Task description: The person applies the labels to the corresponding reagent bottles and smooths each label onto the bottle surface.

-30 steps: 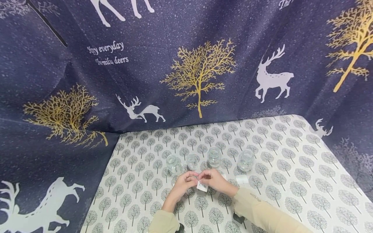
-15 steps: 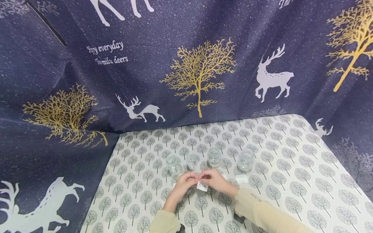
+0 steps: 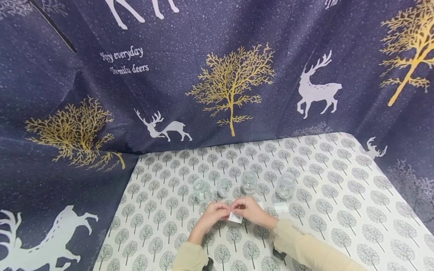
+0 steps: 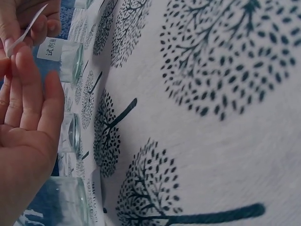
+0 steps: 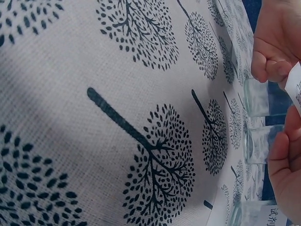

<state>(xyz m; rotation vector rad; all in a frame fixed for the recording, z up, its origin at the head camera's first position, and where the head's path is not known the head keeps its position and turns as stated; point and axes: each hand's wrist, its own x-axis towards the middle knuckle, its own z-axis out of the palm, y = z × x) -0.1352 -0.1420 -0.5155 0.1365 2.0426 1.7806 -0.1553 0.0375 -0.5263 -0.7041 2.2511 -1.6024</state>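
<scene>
In the head view both hands meet at mid-table over a small white paper label with dark print. My left hand pinches its edge between thumb and fingertip. My right hand pinches the label's upper corner, close against the left fingertips. The left wrist view shows the label edge-on, slightly bent, between the left hand and the right hand. Part of the label appears at the right wrist view's edge. Just beyond the hands stands a glass jar bearing a printed white label.
A row of glass jars spans the table beyond the hands: a left jar, a smaller jar, a middle jar and a right jar. Another white piece lies before the right jar. A tree-print cloth covers the table.
The left fingertips have shifted slightly down along the label's edge and a little away from the right fingertips. The right hand and the jars stay in place.
</scene>
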